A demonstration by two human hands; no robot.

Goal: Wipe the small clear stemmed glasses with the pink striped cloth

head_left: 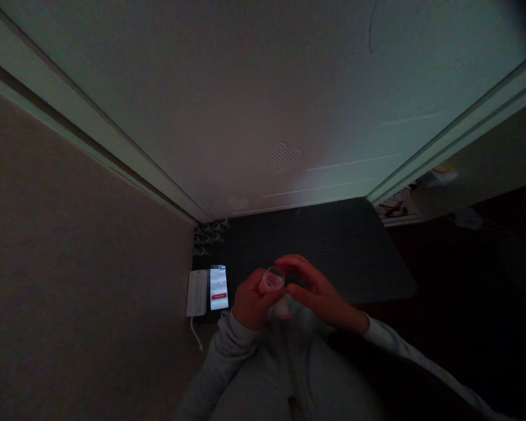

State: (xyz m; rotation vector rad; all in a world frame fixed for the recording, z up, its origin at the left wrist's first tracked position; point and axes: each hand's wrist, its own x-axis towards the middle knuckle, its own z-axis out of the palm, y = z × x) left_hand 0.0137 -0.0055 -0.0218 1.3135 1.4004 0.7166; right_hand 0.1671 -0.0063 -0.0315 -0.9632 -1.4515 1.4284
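Observation:
My left hand [251, 301] is wrapped round a small clear, round-rimmed object [273, 279] that looks pinkish in the dim light; what it is cannot be made out. Close on its right side is my right hand [318, 292], thumb and fingers apart, with the fingertips near the rim. Nothing shows between those fingers. Both hands are over the near edge of a dark table [342, 245], in front of my body.
A lit phone [219, 287] lies at the table's left side, beside a white power strip or box [197, 293] with a cable. Several small clear items [208, 233] sit at the back left corner. A pale wall panel [245, 117] rises behind the table.

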